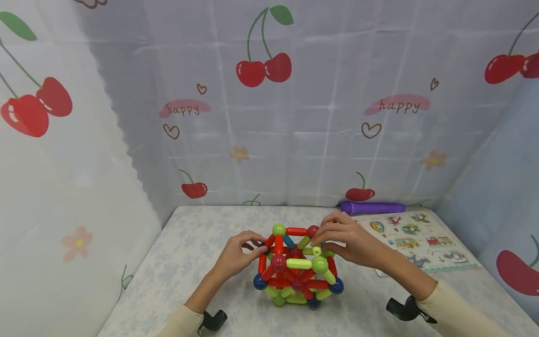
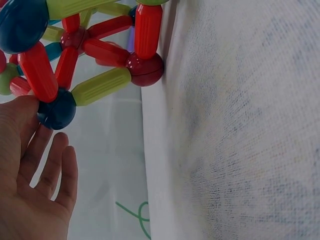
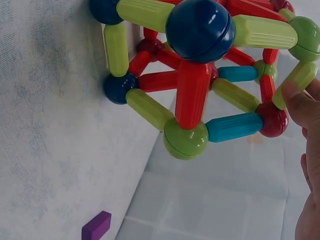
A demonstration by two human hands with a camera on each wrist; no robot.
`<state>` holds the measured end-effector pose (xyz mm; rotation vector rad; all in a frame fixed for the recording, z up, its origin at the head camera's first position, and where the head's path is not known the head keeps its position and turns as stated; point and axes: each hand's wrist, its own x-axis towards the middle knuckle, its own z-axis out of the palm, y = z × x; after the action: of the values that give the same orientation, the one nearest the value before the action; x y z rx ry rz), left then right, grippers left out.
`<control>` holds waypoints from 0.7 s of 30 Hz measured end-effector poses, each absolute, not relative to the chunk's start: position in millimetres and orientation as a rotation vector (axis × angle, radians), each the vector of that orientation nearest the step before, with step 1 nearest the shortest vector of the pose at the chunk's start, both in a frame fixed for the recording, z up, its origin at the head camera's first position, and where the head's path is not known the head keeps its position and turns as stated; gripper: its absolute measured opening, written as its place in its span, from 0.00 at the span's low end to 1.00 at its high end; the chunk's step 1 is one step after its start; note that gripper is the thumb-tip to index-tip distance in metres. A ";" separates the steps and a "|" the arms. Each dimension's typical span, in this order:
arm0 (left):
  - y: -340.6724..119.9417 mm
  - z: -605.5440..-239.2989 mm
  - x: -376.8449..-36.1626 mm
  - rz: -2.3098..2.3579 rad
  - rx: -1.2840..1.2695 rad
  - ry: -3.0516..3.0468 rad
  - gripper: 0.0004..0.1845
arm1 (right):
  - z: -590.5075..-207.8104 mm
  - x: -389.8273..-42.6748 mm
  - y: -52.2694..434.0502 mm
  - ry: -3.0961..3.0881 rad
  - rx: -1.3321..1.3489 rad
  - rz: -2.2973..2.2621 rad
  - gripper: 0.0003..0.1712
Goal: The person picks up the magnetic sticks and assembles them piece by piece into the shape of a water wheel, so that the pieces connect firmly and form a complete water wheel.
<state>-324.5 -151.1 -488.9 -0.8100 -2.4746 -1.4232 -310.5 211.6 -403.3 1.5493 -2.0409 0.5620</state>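
A ball-and-rod toy structure [image 1: 296,271] of red, light green and blue rods with round balls stands mid-table. My left hand [image 1: 242,250] is at its upper left corner; in the left wrist view its fingers [image 2: 45,160] lie fairly straight and one rests against a dark blue ball [image 2: 56,112]. My right hand [image 1: 347,241] reaches over the upper right side and pinches a light green rod [image 1: 316,251] there. In the right wrist view a fingertip [image 3: 300,102] presses on that light green rod [image 3: 299,80], close to a dark red ball [image 3: 272,119].
A purple cylinder [image 1: 372,207] lies along the back wall, and a picture board [image 1: 417,241] with vehicle drawings lies at the right. Cherry-printed cloth walls [image 1: 269,117] close in the table [image 1: 189,262] on three sides.
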 end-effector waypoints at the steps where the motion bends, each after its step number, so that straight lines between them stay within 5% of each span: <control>1: -151.0 -488.8 -324.2 -1.421 -0.811 -2.475 0.12 | -402.7 -310.2 211.9 -2.035 1.548 0.555 0.13; 21: -150.4 -490.2 -323.9 -1.443 -0.804 -2.481 0.11 | -402.5 -304.6 206.7 -1.851 1.564 0.391 0.17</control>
<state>-323.9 -150.4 -490.2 -0.8043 -2.4807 -1.4430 -304.6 206.7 -402.5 1.5642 -1.8513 0.3913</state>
